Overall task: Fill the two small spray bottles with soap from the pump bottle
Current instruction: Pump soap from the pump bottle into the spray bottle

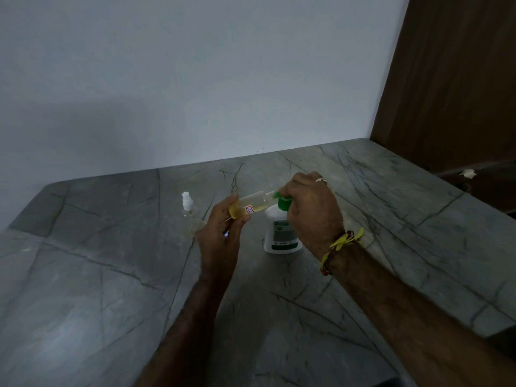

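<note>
My left hand (223, 233) grips a small clear spray bottle (252, 204) by its base, tilted almost flat, its open neck at the green pump nozzle. Yellowish soap lies inside it. The white pump bottle (280, 233) with a green pump head (283, 202) stands on the marble counter (111, 275). My right hand (312, 210) is curled over the pump head and covers most of it. A second small clear spray bottle (188, 209) with its white cap on stands to the left, apart from both hands.
The grey marble counter meets a white wall (195, 79) at the back. A brown wooden panel (452, 79) rises at the right. A small white scrap (468, 173) lies on the dark ledge beyond the counter's right edge.
</note>
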